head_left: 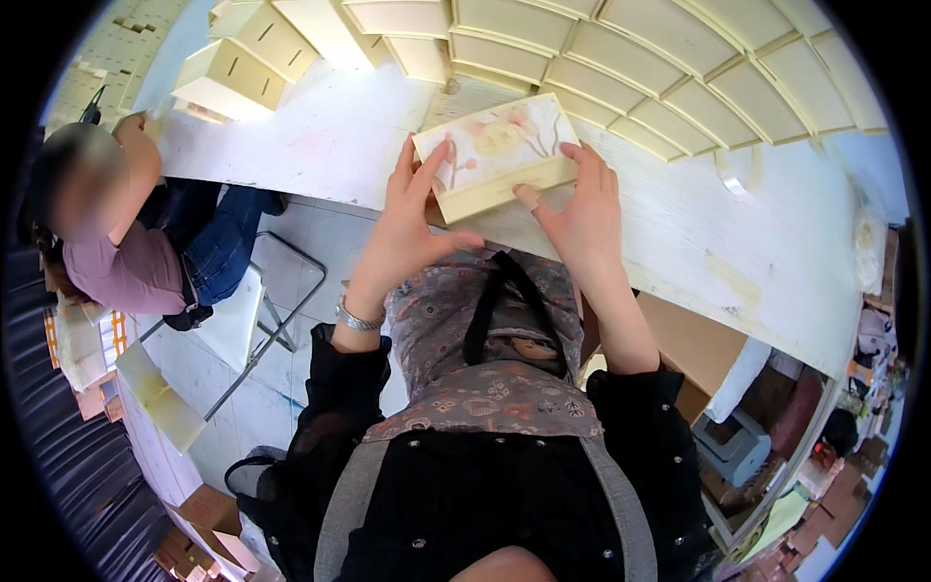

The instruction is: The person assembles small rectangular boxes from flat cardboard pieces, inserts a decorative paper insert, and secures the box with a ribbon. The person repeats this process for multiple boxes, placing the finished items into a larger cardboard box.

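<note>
A cream gift box [483,144] with a pink floral lid and a pale yellow oval label is held between my hands at the near edge of the white table. My left hand [415,209] grips its left end, fingers on the lid's edge and thumb apart below the near side. My right hand [580,209] holds the right end, with fingers along the far right side and thumb pressed on the near side. The box is tilted slightly, its near side facing me. Its underside is hidden.
Stacked cream boxes [669,68] line the back of the table [320,121], with more boxes [238,73] at the far left. A seated co-worker [126,213] is at the left on a folding chair [238,315]. Below the table at right stands an open cardboard carton [689,339].
</note>
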The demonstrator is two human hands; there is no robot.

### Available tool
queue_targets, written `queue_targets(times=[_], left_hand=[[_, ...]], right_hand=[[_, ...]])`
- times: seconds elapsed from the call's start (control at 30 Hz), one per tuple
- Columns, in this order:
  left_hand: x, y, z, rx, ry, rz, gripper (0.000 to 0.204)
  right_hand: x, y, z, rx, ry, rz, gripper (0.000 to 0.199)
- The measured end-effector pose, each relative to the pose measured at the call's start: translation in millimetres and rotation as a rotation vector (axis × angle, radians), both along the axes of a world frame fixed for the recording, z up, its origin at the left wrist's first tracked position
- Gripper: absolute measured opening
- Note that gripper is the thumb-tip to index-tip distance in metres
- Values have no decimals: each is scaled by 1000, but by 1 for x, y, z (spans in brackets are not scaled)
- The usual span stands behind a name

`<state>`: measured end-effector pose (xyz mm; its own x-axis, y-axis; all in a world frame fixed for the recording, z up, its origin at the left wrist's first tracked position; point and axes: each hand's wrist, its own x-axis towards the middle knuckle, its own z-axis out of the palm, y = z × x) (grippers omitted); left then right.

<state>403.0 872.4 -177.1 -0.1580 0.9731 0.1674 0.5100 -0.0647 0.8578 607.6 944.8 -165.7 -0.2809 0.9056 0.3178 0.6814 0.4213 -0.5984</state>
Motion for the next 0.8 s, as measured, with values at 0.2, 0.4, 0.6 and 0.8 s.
queue_targets(times=[0.2, 0.4, 0.6, 0.8], left_hand=[[11, 6, -12, 65, 58, -169, 116], [8, 10, 1, -85, -76, -381, 102], [54, -12, 9, -115, -290, -66, 57], [44, -14, 4, -237, -470, -78, 57]], right_hand=[[43, -11, 40, -140, -182, 37, 67], [87, -4, 35, 61, -295, 285, 68], [86, -30, 33, -97, -303, 10, 59], [88, -28, 26, 291, -558, 160, 53]])
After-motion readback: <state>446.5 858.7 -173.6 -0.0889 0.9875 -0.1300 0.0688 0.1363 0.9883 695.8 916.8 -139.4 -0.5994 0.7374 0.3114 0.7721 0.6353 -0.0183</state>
